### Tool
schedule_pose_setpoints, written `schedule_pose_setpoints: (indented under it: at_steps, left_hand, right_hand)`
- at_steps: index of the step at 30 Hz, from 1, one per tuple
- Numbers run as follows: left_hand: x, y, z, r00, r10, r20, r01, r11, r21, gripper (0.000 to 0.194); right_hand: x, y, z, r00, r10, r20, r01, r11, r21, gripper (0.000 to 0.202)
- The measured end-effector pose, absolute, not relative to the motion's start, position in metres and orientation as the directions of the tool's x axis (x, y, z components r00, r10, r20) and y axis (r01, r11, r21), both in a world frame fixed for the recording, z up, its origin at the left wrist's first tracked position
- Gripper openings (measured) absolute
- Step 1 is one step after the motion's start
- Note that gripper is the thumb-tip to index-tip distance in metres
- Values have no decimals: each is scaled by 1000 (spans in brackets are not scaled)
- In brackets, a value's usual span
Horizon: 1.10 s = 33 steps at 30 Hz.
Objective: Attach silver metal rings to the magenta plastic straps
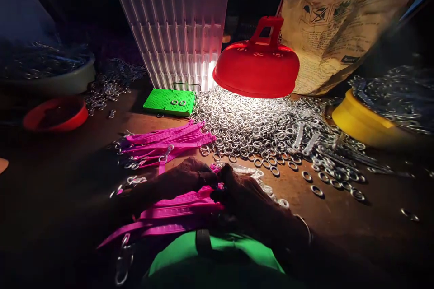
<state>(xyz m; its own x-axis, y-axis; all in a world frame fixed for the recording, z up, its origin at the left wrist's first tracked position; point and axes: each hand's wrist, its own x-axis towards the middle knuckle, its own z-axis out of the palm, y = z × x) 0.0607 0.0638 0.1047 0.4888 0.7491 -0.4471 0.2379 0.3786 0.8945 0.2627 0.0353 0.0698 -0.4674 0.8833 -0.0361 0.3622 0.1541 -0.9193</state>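
Note:
My left hand [191, 174] and my right hand [239, 192] meet at the front of the table, both in deep shadow. Their closed fingertips pinch a pink strap [214, 169], of which a little shows between them. Behind my left wrist a short strap end with a metal clip [167, 151] sticks up; whether it belongs to the same strap I cannot tell. Under my hands lies a bundle of pink straps [183, 212], with a metal clip [125, 262] hanging at its near left end. Another pile of pink straps [169, 140] rests just beyond my left hand.
A heap of metal rings [244, 131] spreads under a red lamp [257, 70]. Left of it sits a green perforated tray [162, 100] before a clear ribbed panel [172, 22]. Around these stand a yellow bowl [359, 119], a red bowl [76, 119] and a paper sack [322, 40].

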Motion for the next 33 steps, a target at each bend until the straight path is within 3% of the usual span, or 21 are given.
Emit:
schedule_pose_setpoints:
  at_steps: [3,6,11,20,26,30,33]
  left_hand:
    - [64,33,95,535,704,-467,197,433,880,33]
    - [67,5,84,549,692,-468,40,538,842,35]
    - [68,-16,72,522,720,-458,-80,576,814,38]
    - [67,-9,66,563,653,-507,-92,658,747,40]
    - [66,-9,63,563,651,-509,-104,667,738,45]
    - [62,0,73,521,673,-525,-20,625,780,44]
    - [41,11,84,442,775,-451,243,380,892,38]
  right_hand:
    - [272,5,56,-487,868,-96,394,120,-911,34]
    - [271,-14,47,-471,865,-175,400,32,-916,28]
    - [257,-24,43,-501,826,-259,357,-76,-931,34]
    - [250,-14,58,-628,736,-251,374,3,-927,19]
    - [249,-4,73,-725,647,-236,449,184,-874,7]
    - [253,-3,70,-745,652,-142,409,278,-869,15]
    - [259,0,77,-738,672,-59,388,352,-852,25]
